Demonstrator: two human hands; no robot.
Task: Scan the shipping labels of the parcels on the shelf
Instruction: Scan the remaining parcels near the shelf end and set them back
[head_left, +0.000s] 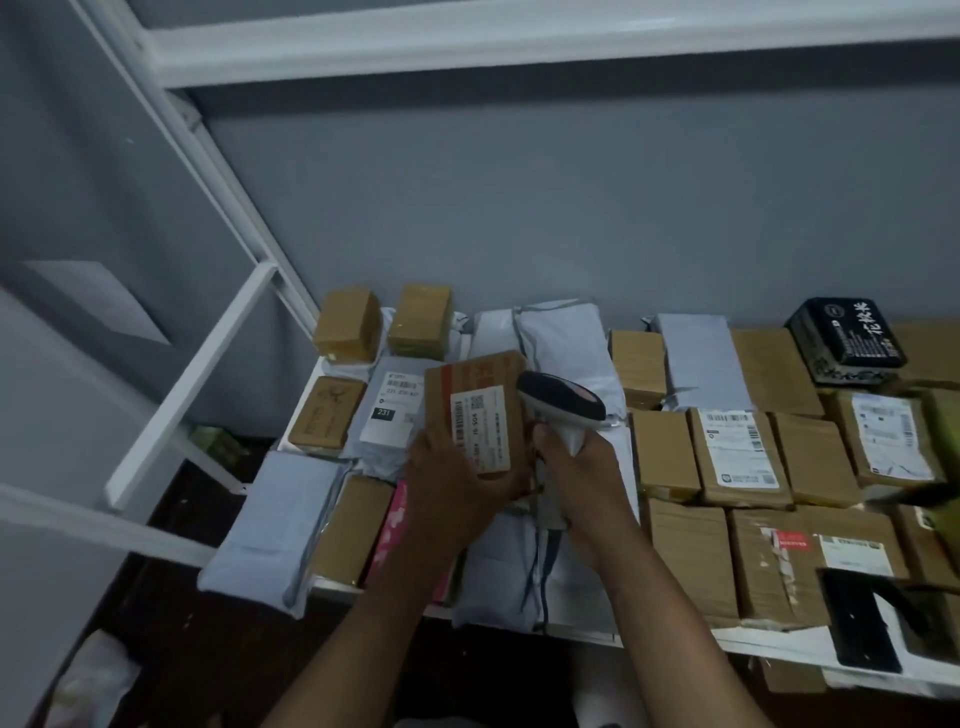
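At the centre of the frame the left hand (449, 480) grips a small cardboard parcel (475, 410) from below, fingers curled round its lower edge, tilting its face up toward the camera; its white shipping label (480, 434) carries a barcode along the left side, a QR code at the top, and the code "JG 504" printed sideways; red print on the tape above the label is too blurred to read. Just to the right, the right hand (576, 467) is wrapped round the handle of a white and dark barcode scanner (563, 402), whose head sits beside the parcel's upper right corner; its cable (540, 566) hangs down over the grey mailers below.

On the white shelf (670, 642), left of the held parcel, a grey mailer bag (397, 410) shows a label with "231" in white on a black patch. In the upper right of the frame lies a black box (847, 338) with white Chinese characters; to the right of centre, a brown box (737, 454) bears a barcoded label, its print illegible; a black phone (857, 621) rests at lower right.
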